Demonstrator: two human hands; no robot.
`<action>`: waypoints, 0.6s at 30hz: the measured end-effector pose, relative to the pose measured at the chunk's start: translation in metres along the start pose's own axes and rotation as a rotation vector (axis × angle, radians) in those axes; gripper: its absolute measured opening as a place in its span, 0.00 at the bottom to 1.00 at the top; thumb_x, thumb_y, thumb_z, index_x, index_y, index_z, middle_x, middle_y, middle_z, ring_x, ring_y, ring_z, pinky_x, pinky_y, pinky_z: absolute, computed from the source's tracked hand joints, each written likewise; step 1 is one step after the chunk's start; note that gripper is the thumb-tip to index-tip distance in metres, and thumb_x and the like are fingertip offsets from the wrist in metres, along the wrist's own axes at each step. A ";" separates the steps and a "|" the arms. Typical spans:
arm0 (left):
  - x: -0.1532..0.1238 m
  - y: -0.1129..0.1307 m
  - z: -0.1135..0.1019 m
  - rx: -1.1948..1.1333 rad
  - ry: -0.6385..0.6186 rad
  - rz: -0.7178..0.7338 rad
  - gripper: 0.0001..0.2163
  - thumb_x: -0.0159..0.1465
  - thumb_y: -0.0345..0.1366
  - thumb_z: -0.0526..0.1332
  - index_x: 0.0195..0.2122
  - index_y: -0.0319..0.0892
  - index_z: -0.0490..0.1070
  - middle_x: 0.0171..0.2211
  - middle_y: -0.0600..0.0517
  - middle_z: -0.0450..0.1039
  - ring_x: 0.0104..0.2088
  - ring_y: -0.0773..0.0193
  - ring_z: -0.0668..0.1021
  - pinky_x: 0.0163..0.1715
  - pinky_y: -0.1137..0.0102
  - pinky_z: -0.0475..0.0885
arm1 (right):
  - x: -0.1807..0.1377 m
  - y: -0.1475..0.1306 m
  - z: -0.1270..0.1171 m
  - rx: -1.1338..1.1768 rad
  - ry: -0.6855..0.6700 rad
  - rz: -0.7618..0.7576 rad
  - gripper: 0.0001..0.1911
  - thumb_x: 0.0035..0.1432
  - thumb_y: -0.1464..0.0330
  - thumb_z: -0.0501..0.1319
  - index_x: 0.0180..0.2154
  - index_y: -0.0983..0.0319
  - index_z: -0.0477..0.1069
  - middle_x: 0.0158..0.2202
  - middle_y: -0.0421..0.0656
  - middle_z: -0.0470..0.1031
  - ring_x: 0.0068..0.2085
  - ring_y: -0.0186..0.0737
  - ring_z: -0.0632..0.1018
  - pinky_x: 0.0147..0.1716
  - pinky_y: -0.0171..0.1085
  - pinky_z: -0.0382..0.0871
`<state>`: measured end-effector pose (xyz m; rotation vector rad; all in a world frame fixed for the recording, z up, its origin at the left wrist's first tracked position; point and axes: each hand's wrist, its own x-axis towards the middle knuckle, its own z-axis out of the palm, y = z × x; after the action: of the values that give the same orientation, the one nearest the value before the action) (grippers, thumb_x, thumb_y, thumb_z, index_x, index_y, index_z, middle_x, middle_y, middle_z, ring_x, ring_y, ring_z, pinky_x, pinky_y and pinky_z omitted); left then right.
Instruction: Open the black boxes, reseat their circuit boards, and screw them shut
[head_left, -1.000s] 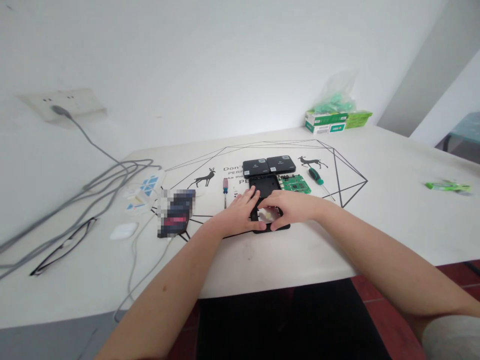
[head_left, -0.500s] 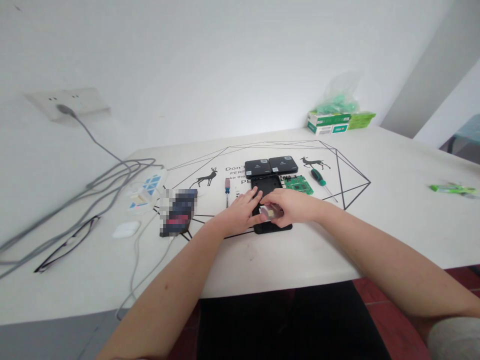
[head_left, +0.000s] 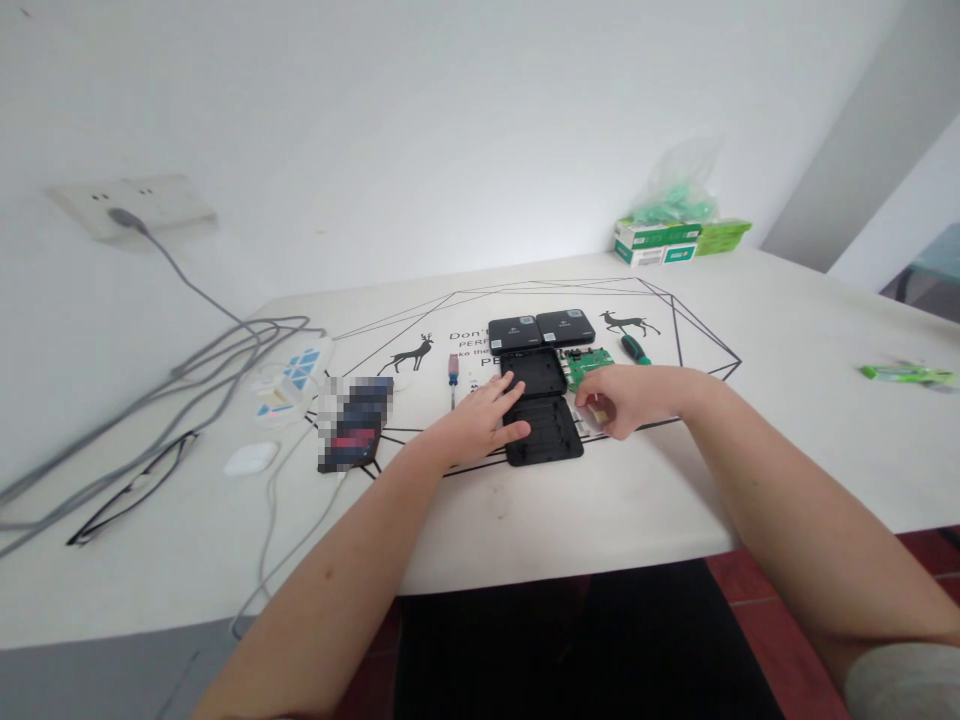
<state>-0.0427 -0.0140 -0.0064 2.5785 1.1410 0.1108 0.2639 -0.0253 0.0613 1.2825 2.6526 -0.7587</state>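
My left hand [head_left: 487, 413] lies with fingers spread, its fingertips on the left edges of two open black plastic case halves. The lower case half [head_left: 551, 440] shows ribs inside; the upper case half [head_left: 536, 374] lies just beyond it. Just right of the lower half, my right hand [head_left: 634, 398] is closed on a small flat whitish piece [head_left: 589, 418], partly hidden by the fingers and low over the table. A green circuit board [head_left: 591, 364] lies beyond the right fingers. The green-handled screwdriver [head_left: 634, 348] is partly covered by my right hand.
Two closed black boxes [head_left: 566, 327] sit behind the case halves. A second screwdriver [head_left: 453, 372] lies left of them. Further left are a phone [head_left: 364, 420], a white power strip [head_left: 306, 375], cables and glasses [head_left: 139, 485]. Green-and-white cartons [head_left: 656, 240] stand at the back right.
My right hand has moved right with the flat piece, from over the lower case half to the table beside it, uncovering that half. My left hand has barely moved.
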 end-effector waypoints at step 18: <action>0.001 0.006 -0.004 0.023 0.070 -0.011 0.33 0.76 0.55 0.54 0.74 0.36 0.62 0.77 0.36 0.54 0.76 0.46 0.61 0.74 0.55 0.56 | 0.010 -0.004 0.006 -0.014 -0.024 -0.009 0.11 0.45 0.71 0.69 0.35 0.60 0.74 0.39 0.44 0.77 0.42 0.46 0.77 0.40 0.39 0.68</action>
<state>-0.0386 -0.0158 -0.0012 2.6070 1.1874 0.1876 0.2538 -0.0227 0.0543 1.2508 2.6423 -0.7497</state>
